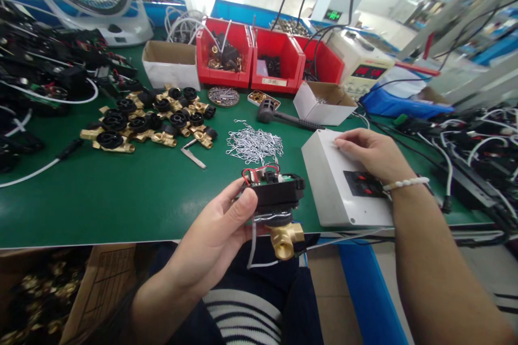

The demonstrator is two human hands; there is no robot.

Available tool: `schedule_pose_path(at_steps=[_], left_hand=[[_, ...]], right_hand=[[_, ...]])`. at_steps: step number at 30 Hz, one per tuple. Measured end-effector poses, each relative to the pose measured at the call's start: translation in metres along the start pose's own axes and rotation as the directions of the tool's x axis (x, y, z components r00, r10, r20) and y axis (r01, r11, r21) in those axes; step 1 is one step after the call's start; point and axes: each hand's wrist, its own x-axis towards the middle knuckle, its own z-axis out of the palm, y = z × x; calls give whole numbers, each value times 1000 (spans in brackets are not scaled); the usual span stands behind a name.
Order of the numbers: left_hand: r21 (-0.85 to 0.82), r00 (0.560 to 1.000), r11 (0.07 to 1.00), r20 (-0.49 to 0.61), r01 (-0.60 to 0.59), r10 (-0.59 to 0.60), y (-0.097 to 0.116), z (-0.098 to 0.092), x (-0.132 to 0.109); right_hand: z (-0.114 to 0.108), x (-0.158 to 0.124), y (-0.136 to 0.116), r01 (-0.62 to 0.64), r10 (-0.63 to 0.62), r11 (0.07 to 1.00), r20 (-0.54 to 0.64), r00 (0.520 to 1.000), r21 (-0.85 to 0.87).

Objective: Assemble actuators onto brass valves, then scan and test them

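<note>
My left hand (220,226) is closed around a motorized valve (275,197), held above the table's front edge. Its black housing is open at the top, showing red wires and a bit of green circuit board. Below the housing sits a brass valve body, and a white cable hangs from it. My right hand (366,151) rests on the top face of a grey control box (329,188), thumb and fingers pinched together near its far left edge. Whatever may be between those fingertips is hidden. Red terminals on a black panel show beside the wrist.
A pile of wire clips (254,144) lies behind the valve. Brass valve bodies (137,124) cluster left, near a small metal tool (193,155). Red bins (224,78), white boxes (170,67) and a black hammer-shaped tool (287,116) stand or lie farther back. Cabled black units (481,172) crowd the right.
</note>
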Motion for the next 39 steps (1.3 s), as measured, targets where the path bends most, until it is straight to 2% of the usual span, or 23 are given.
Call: schedule_pose_path(at_steps=[2, 5, 7, 13, 19, 22, 26, 39], left_hand=[[-68, 1000, 998, -22, 12, -14, 0, 0, 2], [-209, 987, 966, -11, 155, -161, 0, 1, 6], [-269, 976, 940, -14, 208, -219, 1, 3, 7], [-315, 982, 931, 27, 186, -188, 3, 4, 3], [-396, 972, 888, 62, 234, -228, 7, 5, 2], [-468, 965, 847, 194, 251, -179, 4, 0, 3], [-542, 930, 795, 361, 274, -74, -1, -8, 4], [-588, 906, 753, 424, 294, -23, -4, -7, 5]], right_hand=[[0, 1, 1, 9, -9, 1000, 7, 1000, 1], [-1, 2, 0, -3, 3, 1000, 21, 1000, -8], [-1, 2, -1, -26, 26, 1000, 27, 999, -18], [-2, 1, -3, -49, 50, 999, 48, 998, -20], [-1, 4, -6, -77, 79, 995, 44, 996, -57], [1, 7, -9, -95, 97, 993, 21, 995, -74], [2, 10, -10, -127, 126, 989, -16, 992, -82], [3, 9, -15, -187, 177, 976, -92, 980, -111]])
